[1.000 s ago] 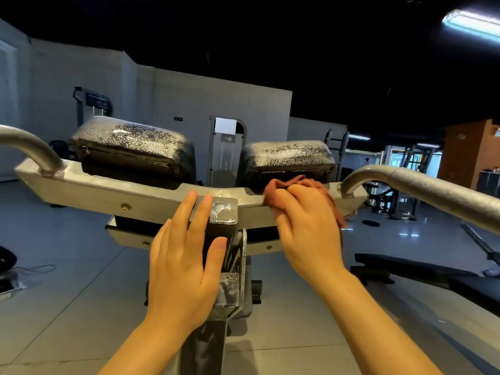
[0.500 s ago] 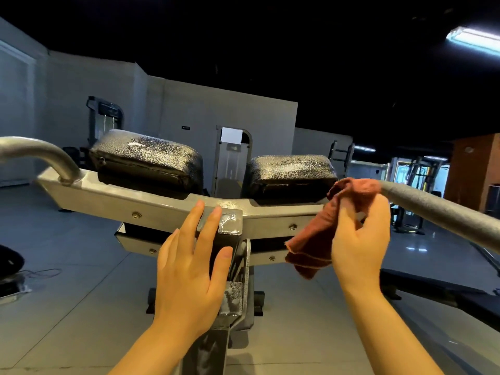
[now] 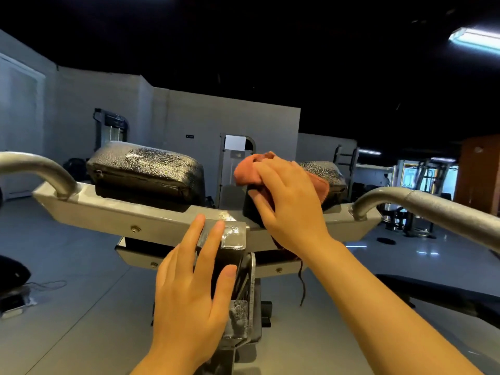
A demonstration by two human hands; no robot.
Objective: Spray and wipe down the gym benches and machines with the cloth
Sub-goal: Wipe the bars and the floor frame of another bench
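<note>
Right hand [image 3: 290, 205] gripped the cloth [image 3: 249, 169] on the right pad [image 3: 328, 175]; left hand [image 3: 189, 293] lay flat, fingers spread. Left pad [image 3: 146, 171] looked wet, probably unwiped.

So the crossbar [image 3: 113, 212] runs left to right in front of me, with a curved handle [image 3: 40, 166] at its left end and another handle [image 3: 422, 204] at its right end. Two pads sit just behind it: left pad [image 3: 146, 169] and right pad [image 3: 330, 174]. My left hand [image 3: 189, 299] rests on the center post [image 3: 230, 244] nearest me. My right hand [image 3: 289, 201] presses the cloth [image 3: 249, 169] on the right pad. Other machines [image 3: 111, 128] stand far back by the wall.
</note>
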